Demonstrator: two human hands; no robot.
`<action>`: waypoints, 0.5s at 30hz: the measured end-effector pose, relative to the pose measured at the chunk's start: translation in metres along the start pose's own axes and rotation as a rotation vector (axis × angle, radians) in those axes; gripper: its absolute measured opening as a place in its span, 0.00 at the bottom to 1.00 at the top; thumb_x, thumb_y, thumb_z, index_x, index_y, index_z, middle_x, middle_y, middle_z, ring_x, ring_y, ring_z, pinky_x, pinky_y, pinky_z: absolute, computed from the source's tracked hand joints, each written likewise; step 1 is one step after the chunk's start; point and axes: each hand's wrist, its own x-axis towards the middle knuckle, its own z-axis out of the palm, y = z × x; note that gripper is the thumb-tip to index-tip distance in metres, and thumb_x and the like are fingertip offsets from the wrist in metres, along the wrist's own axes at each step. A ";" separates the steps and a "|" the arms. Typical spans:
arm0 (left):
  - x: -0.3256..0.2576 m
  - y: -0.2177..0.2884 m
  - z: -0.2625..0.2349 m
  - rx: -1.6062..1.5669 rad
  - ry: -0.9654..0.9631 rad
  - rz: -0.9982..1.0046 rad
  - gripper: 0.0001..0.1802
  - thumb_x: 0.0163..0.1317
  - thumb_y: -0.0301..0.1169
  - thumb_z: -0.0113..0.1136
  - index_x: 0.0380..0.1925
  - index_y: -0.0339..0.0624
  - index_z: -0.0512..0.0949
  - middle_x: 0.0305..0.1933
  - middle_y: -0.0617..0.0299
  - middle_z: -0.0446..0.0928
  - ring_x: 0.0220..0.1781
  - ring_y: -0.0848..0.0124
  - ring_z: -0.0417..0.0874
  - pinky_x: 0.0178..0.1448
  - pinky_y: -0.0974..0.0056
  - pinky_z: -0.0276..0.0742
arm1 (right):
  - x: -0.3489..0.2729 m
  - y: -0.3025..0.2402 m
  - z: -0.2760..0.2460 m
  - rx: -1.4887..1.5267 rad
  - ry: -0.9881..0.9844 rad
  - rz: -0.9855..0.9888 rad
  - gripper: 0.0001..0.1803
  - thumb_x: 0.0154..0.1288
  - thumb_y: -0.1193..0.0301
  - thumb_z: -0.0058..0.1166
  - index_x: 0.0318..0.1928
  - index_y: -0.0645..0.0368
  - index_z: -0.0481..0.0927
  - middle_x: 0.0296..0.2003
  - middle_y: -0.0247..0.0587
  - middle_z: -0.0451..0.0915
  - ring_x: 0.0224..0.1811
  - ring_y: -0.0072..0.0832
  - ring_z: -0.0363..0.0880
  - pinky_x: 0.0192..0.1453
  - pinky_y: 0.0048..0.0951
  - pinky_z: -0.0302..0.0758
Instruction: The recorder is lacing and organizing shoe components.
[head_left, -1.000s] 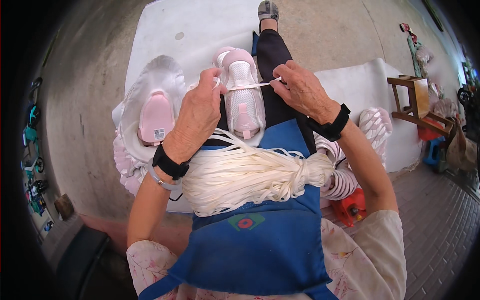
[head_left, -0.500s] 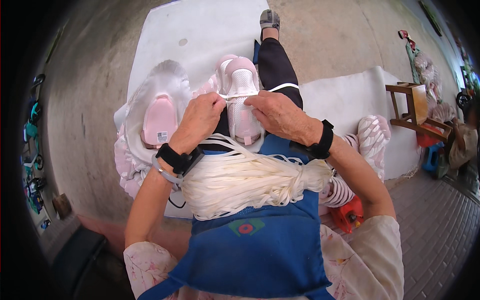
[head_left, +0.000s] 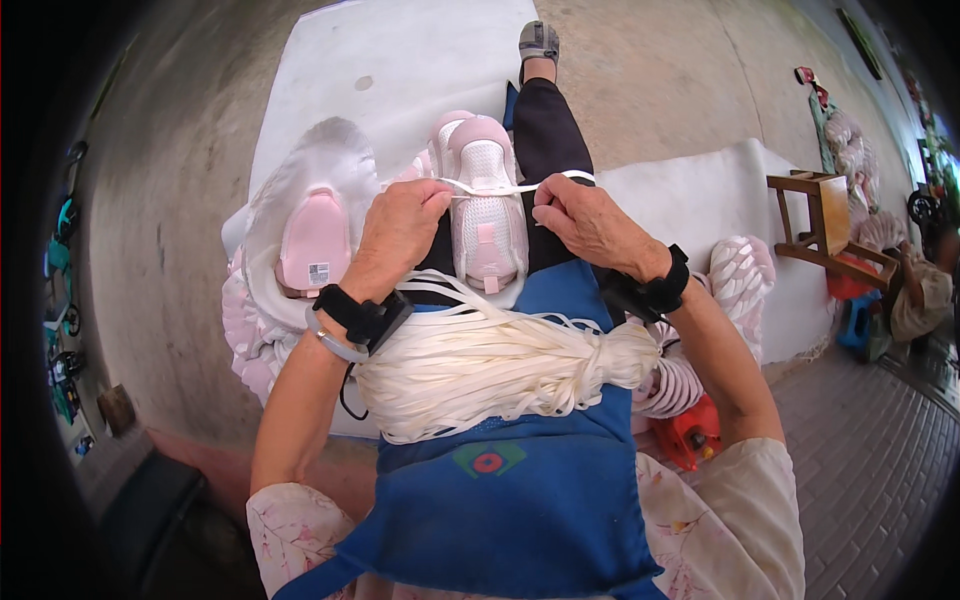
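Observation:
A pink and white shoe upper [head_left: 490,250] lies lengthwise across my lap. Over its mesh middle runs a white shoelace [head_left: 492,190], stretched from side to side. On the left of the upper, my left hand [head_left: 400,225] is closed, pinching one part of the lace. Some way off its right edge, my right hand [head_left: 598,228] is closed on the other part, near my dark-trousered leg, where a bit of lace loops past the fingers. Just below both hands, a thick bundle of cream-white laces [head_left: 490,365] rests on my blue apron [head_left: 500,520].
To the left, a pink tongue-shaped piece [head_left: 315,240] sits in a pale bag over more pink and white uppers [head_left: 250,340]. Stacked uppers [head_left: 740,285] lie at the right on a white sheet [head_left: 665,195]. Beyond stands a wooden stool [head_left: 832,215]; a red object [head_left: 690,430] is beside my right arm.
My right hand has moved right, away from the shoe upper, drawing the lace out across it. The left hand stays almost in place.

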 end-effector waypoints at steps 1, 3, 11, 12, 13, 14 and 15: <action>0.000 0.002 -0.001 -0.015 -0.011 -0.031 0.15 0.62 0.37 0.51 0.39 0.42 0.83 0.35 0.47 0.81 0.39 0.50 0.81 0.46 0.56 0.75 | -0.003 0.003 -0.002 0.027 -0.068 0.037 0.06 0.65 0.73 0.49 0.39 0.64 0.74 0.27 0.47 0.76 0.30 0.36 0.75 0.36 0.33 0.72; 0.000 0.005 -0.003 -0.001 -0.018 -0.043 0.15 0.62 0.37 0.51 0.39 0.41 0.82 0.35 0.47 0.81 0.38 0.51 0.82 0.45 0.57 0.75 | -0.005 0.008 -0.007 0.027 -0.080 0.004 0.07 0.65 0.74 0.49 0.39 0.65 0.75 0.28 0.47 0.76 0.30 0.36 0.75 0.36 0.33 0.72; 0.005 0.009 -0.004 0.010 -0.072 -0.100 0.14 0.64 0.35 0.51 0.38 0.36 0.80 0.25 0.58 0.76 0.24 0.74 0.76 0.25 0.68 0.74 | 0.012 0.011 0.013 -0.024 0.087 -0.113 0.08 0.62 0.74 0.49 0.35 0.67 0.79 0.31 0.55 0.78 0.36 0.48 0.77 0.43 0.41 0.73; 0.006 0.012 -0.002 -0.103 -0.089 -0.154 0.13 0.64 0.34 0.51 0.37 0.36 0.79 0.25 0.61 0.74 0.22 0.76 0.74 0.22 0.70 0.74 | 0.016 0.013 0.016 -0.037 0.118 -0.119 0.07 0.63 0.75 0.50 0.36 0.67 0.79 0.30 0.51 0.77 0.29 0.38 0.77 0.37 0.34 0.74; 0.007 0.014 -0.001 -0.218 -0.106 -0.208 0.12 0.64 0.33 0.51 0.37 0.36 0.79 0.26 0.63 0.73 0.19 0.78 0.72 0.18 0.72 0.74 | 0.018 0.015 0.018 -0.051 0.150 -0.124 0.06 0.64 0.76 0.50 0.37 0.67 0.78 0.30 0.46 0.77 0.22 0.28 0.77 0.31 0.27 0.75; 0.008 0.016 -0.001 -0.216 -0.105 -0.211 0.12 0.64 0.33 0.51 0.37 0.36 0.79 0.26 0.63 0.73 0.19 0.78 0.72 0.18 0.72 0.74 | 0.019 0.013 0.019 -0.048 0.148 -0.125 0.06 0.64 0.76 0.50 0.37 0.67 0.78 0.30 0.46 0.77 0.22 0.28 0.77 0.31 0.27 0.75; 0.009 0.017 -0.001 -0.227 -0.132 -0.235 0.12 0.63 0.33 0.51 0.36 0.35 0.78 0.28 0.64 0.74 0.20 0.78 0.72 0.20 0.72 0.76 | 0.021 0.012 0.019 -0.014 0.158 -0.103 0.06 0.63 0.76 0.51 0.36 0.67 0.79 0.30 0.50 0.77 0.29 0.38 0.77 0.37 0.34 0.74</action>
